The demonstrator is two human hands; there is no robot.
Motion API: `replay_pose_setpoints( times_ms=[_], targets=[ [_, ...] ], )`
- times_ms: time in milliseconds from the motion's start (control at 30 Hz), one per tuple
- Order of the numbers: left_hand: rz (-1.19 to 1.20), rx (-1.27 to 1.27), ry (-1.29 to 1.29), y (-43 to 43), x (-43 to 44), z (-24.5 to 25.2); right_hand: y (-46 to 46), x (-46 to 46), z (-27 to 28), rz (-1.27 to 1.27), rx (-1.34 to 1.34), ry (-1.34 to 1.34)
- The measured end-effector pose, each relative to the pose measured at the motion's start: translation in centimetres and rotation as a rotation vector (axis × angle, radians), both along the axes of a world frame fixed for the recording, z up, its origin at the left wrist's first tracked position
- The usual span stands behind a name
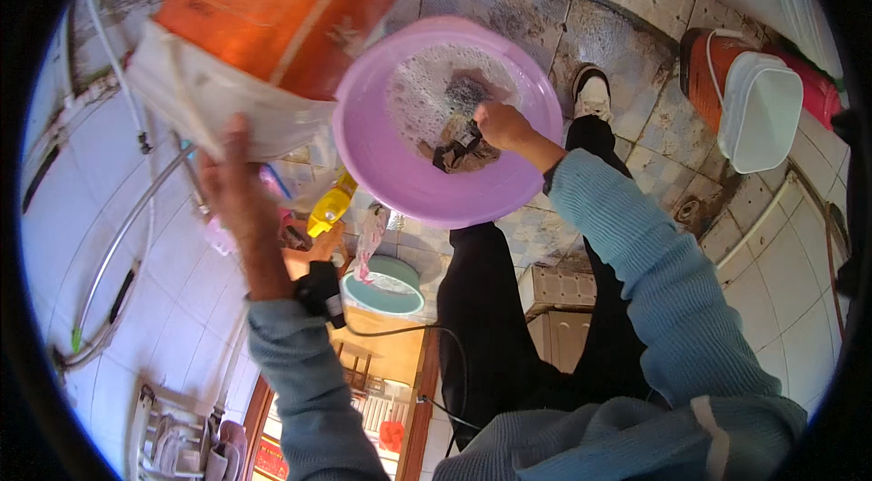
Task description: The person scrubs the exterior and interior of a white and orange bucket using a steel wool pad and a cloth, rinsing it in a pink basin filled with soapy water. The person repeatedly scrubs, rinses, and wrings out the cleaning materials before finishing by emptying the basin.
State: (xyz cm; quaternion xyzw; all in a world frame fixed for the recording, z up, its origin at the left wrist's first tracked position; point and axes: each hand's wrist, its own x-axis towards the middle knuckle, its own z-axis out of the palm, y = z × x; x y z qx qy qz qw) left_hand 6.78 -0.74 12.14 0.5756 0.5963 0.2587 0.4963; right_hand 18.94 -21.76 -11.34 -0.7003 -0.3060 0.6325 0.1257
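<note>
My right hand (503, 127) is inside a pink plastic basin (381, 161), closed on a wet dark cloth (470, 152). Brown and black folds of it lie in sudsy grey water (422, 82). On the left, my blurred left hand (235, 195) overlaps the white end of a large orange and white container (272, 11), which leans in close to the camera. Whether my left fingers grip that end or only rest against it cannot be made out. Both my forearms wear blue ribbed sleeves.
A yellow-capped bottle (332, 205) and a green basin (385, 290) are below the pink basin. At right, a white bucket (759, 113) stands by an orange one (705, 75). A hose (122, 236) runs along the tiled wall. A cable (409, 328) hangs from my left wrist.
</note>
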Motion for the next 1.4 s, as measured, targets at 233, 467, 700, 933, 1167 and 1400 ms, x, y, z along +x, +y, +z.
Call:
replay_pose_setpoints(
  times_ms=[233,467,700,933,1167,1400],
  targets=[
    [-0.092,0.157,-0.034,4.2,-9.9,-2.5,-2.7,-8.1,-12.2,0.35,0.253,-0.442],
    [-0.148,0.156,-0.108,4.4,-13.9,-5.3,-1.2,-8.2,-15.2,0.457,0.134,-0.705],
    [0.004,0.033,-0.024,2.3,-9.2,-4.9,3.3,-4.0,5.0,-0.568,0.439,0.279],
    [-0.076,-0.053,-0.246,0.9,-4.8,-1.1,18.2,-3.9,21.5,-0.483,1.185,-0.251],
    [0.027,-0.148,-0.154,-0.2,-2.6,-1.9,14.8,-5.0,17.9,-0.621,1.122,-0.243],
    [0.164,-0.151,-0.35,-0.8,-2.0,-2.7,11.7,-3.5,17.7,-0.642,1.011,-0.132]
  ],
)
